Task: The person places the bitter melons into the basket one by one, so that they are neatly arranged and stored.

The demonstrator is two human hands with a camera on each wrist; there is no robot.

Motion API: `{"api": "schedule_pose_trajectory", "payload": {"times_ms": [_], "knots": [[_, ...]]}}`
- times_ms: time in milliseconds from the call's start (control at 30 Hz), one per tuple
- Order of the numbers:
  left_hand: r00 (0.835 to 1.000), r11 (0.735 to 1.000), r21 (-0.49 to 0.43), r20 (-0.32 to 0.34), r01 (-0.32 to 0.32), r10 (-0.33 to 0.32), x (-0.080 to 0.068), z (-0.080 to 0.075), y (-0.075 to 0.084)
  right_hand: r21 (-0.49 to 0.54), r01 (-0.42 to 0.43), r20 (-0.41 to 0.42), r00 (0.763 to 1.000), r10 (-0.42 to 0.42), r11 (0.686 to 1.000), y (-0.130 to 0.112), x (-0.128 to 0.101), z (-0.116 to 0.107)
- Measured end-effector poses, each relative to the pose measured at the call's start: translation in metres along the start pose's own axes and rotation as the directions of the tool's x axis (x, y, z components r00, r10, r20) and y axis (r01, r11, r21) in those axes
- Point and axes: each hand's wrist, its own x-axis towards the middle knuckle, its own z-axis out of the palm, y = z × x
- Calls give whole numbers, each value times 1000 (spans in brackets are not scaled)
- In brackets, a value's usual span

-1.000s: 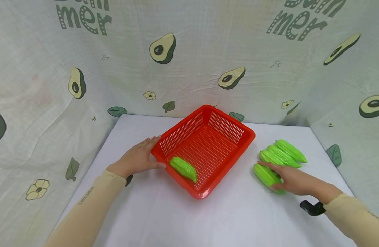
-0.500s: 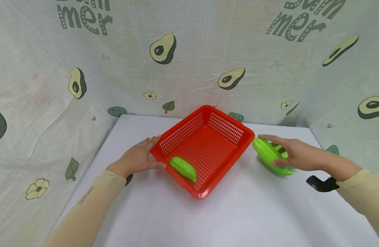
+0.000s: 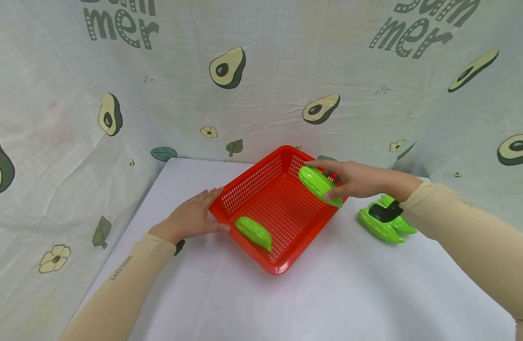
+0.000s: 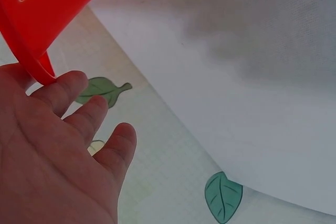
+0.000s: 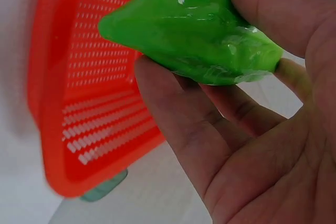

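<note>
A red slotted basket (image 3: 261,182) (image 5: 94,103) (image 4: 37,3) sits on the white table (image 3: 338,293). One green toy vegetable (image 3: 253,233) lies inside it at the near left wall. My right hand (image 3: 350,180) (image 5: 247,129) grips a second green vegetable (image 3: 318,184) (image 5: 194,30) and holds it over the basket's right rim. My left hand (image 3: 190,218) (image 4: 58,145) lies flat with straight fingers against the basket's left corner. More green vegetables (image 3: 382,227) lie in a small pile on the table to the right of the basket.
A cloth backdrop (image 3: 261,85) printed with avocados, leaves and flowers walls the table at the back and both sides. A black wrist-camera mount (image 3: 385,212) shows under my right forearm.
My right hand lifted a green vegetable from the pile on the right and carried it left and up, over the basket's right rim. The left hand stayed put.
</note>
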Motion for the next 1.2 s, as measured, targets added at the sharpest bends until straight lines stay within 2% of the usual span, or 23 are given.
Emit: {"api": "schedule_pose_trajectory", "payload": {"times_ms": [267, 500, 733, 933, 1200], "knots": [[1000, 1000, -7, -6, 1, -1, 1, -1, 0, -25, 9, 94, 996, -7, 1000, -27, 57, 16], [1000, 1000, -29, 1, 1, -1, 2, -2, 2, -51, 8, 177, 984, 1, 999, -26, 92, 42], [1000, 1000, -28, 9, 14, -14, 2, 0, -1, -35, -20, 237, 971, 28, 999, -29, 109, 62], [1000, 999, -31, 5, 17, -17, 1, 1, -1, -96, -20, 251, 967, 43, 995, -34, 119, 71], [1000, 999, -47, 14, 11, -10, -1, -3, 1, -75, -78, 308, 947, 97, 994, -35, 129, 88]]}}
